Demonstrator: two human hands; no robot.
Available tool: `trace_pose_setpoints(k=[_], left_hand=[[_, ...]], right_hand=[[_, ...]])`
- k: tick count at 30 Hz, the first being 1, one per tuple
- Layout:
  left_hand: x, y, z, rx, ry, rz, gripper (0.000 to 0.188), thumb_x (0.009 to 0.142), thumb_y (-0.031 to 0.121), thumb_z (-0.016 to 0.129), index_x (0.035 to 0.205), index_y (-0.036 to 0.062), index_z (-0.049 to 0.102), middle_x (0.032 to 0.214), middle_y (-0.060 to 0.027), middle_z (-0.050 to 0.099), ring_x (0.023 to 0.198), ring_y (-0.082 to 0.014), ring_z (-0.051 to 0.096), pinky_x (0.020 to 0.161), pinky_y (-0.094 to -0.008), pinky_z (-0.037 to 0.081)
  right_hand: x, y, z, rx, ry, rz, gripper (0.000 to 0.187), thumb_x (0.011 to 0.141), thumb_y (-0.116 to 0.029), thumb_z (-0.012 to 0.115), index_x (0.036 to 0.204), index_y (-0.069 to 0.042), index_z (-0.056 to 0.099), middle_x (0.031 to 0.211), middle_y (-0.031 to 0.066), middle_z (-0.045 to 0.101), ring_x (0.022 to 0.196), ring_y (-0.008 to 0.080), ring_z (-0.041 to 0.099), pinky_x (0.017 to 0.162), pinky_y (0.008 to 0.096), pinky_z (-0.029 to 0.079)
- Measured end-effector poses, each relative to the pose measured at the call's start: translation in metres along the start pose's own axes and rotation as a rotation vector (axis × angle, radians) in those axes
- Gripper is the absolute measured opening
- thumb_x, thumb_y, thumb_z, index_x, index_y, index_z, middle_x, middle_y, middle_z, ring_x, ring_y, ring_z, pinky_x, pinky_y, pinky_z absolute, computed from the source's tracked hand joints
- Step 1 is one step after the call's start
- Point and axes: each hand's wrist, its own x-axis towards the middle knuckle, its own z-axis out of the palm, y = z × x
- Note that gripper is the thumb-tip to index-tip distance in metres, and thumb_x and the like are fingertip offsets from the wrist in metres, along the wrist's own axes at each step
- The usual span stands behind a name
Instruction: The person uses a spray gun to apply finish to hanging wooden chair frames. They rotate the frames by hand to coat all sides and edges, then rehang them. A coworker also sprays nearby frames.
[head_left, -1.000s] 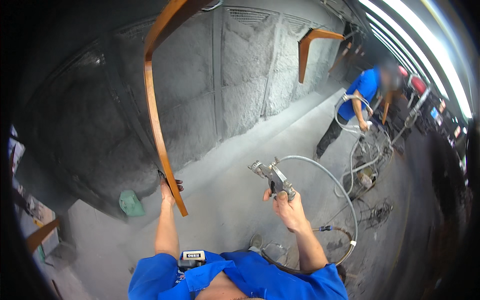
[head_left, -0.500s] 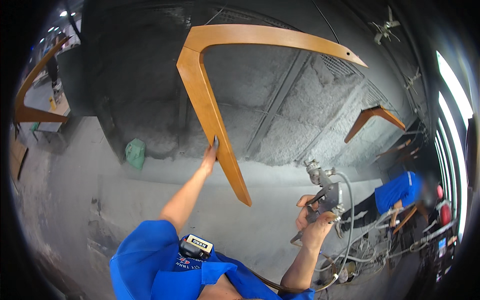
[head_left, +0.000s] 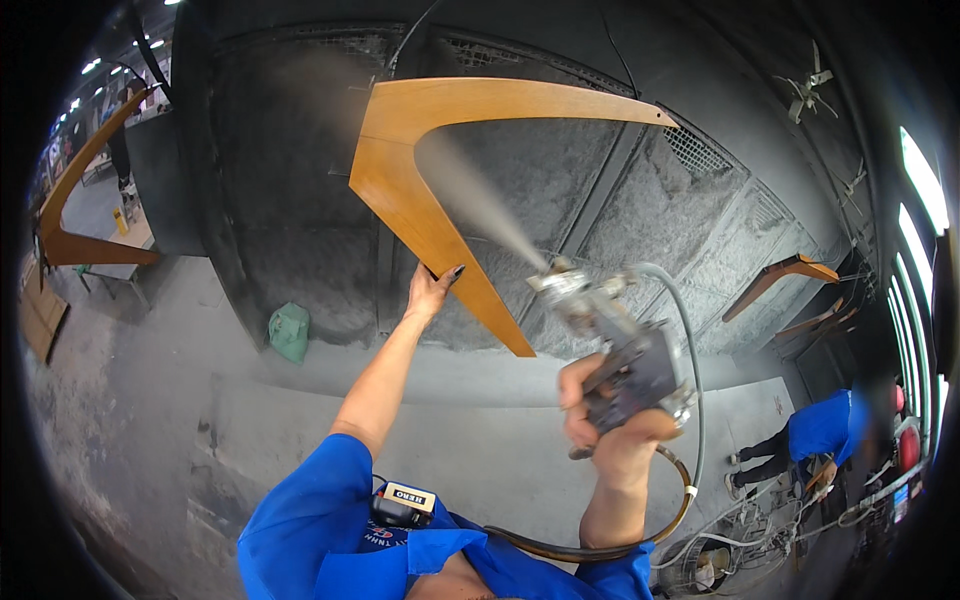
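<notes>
A bent, orange-brown wooden furniture part (head_left: 400, 190), its two arms meeting at an angled corner, hangs in front of me. My left hand (head_left: 430, 293) is closed on its lower arm, the dark-tipped thumb over the near face. My right hand (head_left: 620, 425) grips a metal spray gun (head_left: 610, 330), somewhat blurred, with its nozzle toward the part. A pale cone of mist (head_left: 490, 210) leaves the nozzle and reaches the part's inner corner. A grey hose (head_left: 690, 330) and a brown hose (head_left: 560, 551) run to the gun.
Dark, dust-coated booth panels (head_left: 290, 210) stand behind. Similar wooden parts hang at the left (head_left: 75, 230) and right (head_left: 780, 275). A green bag (head_left: 289, 332) lies on the floor. A co-worker in blue (head_left: 825, 430) bends at the right, near tangled hoses (head_left: 740, 535).
The gun has come up and left, and mist now sprays from it. The wooden part has turned, its lower end swinging up and right. My left hand stays on its lower arm.
</notes>
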Motion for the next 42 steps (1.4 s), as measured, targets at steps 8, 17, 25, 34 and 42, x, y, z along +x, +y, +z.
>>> trace_pose_setpoints(k=[8, 17, 25, 34, 42], left_hand=[[0.047, -0.023, -0.01, -0.078, 0.023, 0.098, 0.056, 0.092, 0.019, 0.079, 0.134, -0.0033, 0.05, 0.127, -0.0153, 0.067, 0.117, -0.0229, 0.064, 0.101, -0.0346, 0.05], [0.041, -0.017, 0.008, 0.077, 0.078, 0.08, 0.051, 0.093, 0.014, 0.077, 0.133, -0.0027, 0.05, 0.126, -0.0145, 0.067, 0.118, -0.0222, 0.064, 0.101, -0.0342, 0.05], [0.031, -0.024, 0.051, 0.029, 0.174, 0.003, 0.06, 0.087, 0.022, 0.084, 0.133, -0.0018, 0.054, 0.125, -0.0132, 0.07, 0.115, -0.0199, 0.066, 0.099, -0.0333, 0.052], [0.003, -0.001, 0.054, 0.169, 0.179, -0.073, 0.065, 0.086, 0.022, 0.084, 0.138, -0.0012, 0.051, 0.131, -0.0174, 0.068, 0.125, -0.0296, 0.064, 0.105, -0.038, 0.048], [0.003, 0.004, 0.033, 0.026, 0.086, -0.002, 0.058, 0.091, 0.014, 0.08, 0.136, -0.0016, 0.047, 0.123, -0.0137, 0.068, 0.106, -0.0213, 0.068, 0.093, -0.0315, 0.055]], right_hand=[[0.042, 0.026, -0.097, 0.004, 0.271, -0.163, 0.096, 0.084, -0.092, 0.028, 0.089, 0.0, 0.055, 0.052, -0.0026, 0.039, 0.039, 0.0048, 0.031, 0.037, 0.021, 0.028], [0.059, 0.035, -0.236, 0.001, 0.687, -0.162, 0.093, 0.092, -0.086, 0.026, 0.09, 0.001, 0.059, 0.052, -0.0036, 0.037, 0.04, 0.0056, 0.03, 0.039, 0.022, 0.027], [0.046, 0.053, -0.225, 0.15, 0.224, -0.07, 0.097, 0.082, -0.094, 0.026, 0.088, -0.002, 0.055, 0.05, -0.0044, 0.037, 0.037, 0.0038, 0.03, 0.035, 0.0209, 0.026], [0.026, 0.06, -0.162, 0.246, -0.184, -0.009, 0.105, 0.074, -0.096, 0.032, 0.094, 0.003, 0.06, 0.058, -0.0021, 0.046, 0.041, 0.0039, 0.035, 0.038, 0.0208, 0.03], [0.04, 0.101, -0.246, 0.322, 0.324, -0.113, 0.086, 0.095, -0.08, 0.033, 0.092, 0.004, 0.054, 0.076, 0.0062, 0.056, 0.044, 0.0054, 0.036, 0.037, 0.021, 0.032]])
